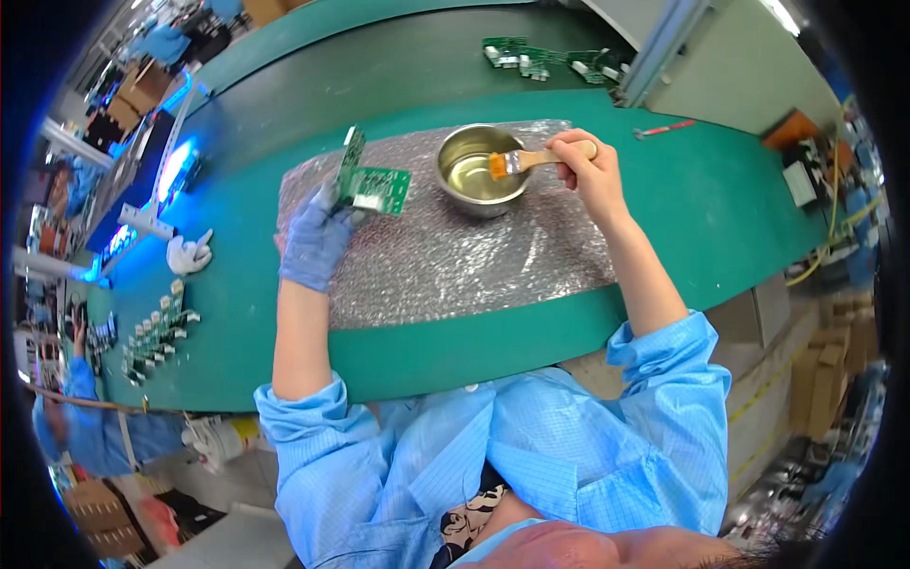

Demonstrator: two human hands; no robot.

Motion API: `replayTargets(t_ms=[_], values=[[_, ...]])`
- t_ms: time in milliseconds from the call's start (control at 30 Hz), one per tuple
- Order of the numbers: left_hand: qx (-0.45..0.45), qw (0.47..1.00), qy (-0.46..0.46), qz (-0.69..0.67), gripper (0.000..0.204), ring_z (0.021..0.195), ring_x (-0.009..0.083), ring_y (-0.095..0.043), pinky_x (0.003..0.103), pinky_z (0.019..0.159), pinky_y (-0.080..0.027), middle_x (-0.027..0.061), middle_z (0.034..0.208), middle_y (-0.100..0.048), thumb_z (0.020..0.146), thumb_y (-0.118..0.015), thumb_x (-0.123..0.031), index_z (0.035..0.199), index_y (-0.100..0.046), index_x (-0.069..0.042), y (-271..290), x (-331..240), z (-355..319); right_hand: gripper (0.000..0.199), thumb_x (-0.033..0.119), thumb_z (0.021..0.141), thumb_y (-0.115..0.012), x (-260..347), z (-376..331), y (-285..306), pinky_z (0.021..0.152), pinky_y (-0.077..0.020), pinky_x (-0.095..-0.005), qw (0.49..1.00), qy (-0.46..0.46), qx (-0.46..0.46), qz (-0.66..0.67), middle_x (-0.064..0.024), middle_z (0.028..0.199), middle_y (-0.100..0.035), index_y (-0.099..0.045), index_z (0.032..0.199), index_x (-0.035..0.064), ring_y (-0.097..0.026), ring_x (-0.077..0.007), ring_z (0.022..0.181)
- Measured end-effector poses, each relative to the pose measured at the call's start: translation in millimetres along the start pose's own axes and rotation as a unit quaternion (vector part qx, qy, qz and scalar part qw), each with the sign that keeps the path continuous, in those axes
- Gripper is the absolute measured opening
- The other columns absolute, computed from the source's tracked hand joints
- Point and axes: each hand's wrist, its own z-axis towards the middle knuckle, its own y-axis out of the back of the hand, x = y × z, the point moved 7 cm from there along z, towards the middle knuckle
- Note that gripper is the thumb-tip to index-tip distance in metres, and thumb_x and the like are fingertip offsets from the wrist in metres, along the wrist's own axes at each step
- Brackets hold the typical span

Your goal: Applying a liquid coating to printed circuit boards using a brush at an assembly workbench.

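Green matting covers the long curved surface (664, 218), and a sheet of silvery bubble wrap (455, 256) lies across it in front of the person.

Seen from the head camera, the left hand (318, 237), in a blue glove, holds up a green circuit board (374, 185) above the near-left corner of the wrap; its fingers are closed on the board's lower edge. A second board seems to stand edge-on behind the first, though the view is too small to be sure. The right hand (588, 166), bare, has its fingers wrapped round the wooden handle of a small brush (526, 161), whose orange bristles hang over a steel bowl (479, 171) holding a little clear liquid.

Such a board looks light and stiff, but likely fragile where parts and solder stand proud, so the bare edges are the place to take it, as the glove does now. The brush is light too; its bristles are soft and probably wet, so drips are a risk. The bowl looks smooth and apt to slide on the wrap.

Further boards (156, 337) lie in rows at far left, more (545, 59) at the back, and a white glove (188, 254) rests nearby.
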Motion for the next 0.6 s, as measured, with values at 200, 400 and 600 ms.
replayTargets(t_ms=[200,400,600], values=[[0.014,0.871,0.198,-0.45,0.032,0.083,0.023,-0.061,0.031,0.068,-0.055,0.0148,0.096,-0.059,0.085,-0.056,-0.019,0.109,-0.052,0.003,-13,4,-7,0.015,0.018,0.084,-0.056,-6,8,-22,0.042,-0.0317,-0.0171,0.991,0.033,0.055,-0.117,0.0033,0.057,-0.05,-0.062,0.084,0.0043,-0.043,-0.0023,0.049],[0.054,0.877,0.176,-0.443,0.035,0.081,0.0225,-0.061,0.03,0.067,-0.055,0.0141,0.095,-0.06,0.084,-0.058,-0.02,0.109,-0.053,0.004,-16,-4,-6,0.016,0.018,0.084,-0.056,-2,13,-23,0.043,-0.0319,-0.0175,0.991,0.037,0.058,-0.119,0.0032,0.057,-0.05,-0.062,0.084,0.004,-0.044,-0.0024,0.051],[0.019,0.881,0.19,-0.433,0.037,0.083,0.0227,-0.062,0.035,0.069,-0.055,0.0132,0.094,-0.061,0.082,-0.06,-0.025,0.108,-0.054,0.002,-19,-4,-8,0.018,0.02,0.084,-0.055,35,16,13,0.043,-0.0301,-0.0175,0.987,0.048,0.064,-0.139,0.0027,0.057,-0.049,-0.062,0.082,0.0032,-0.042,-0.0026,0.05]])
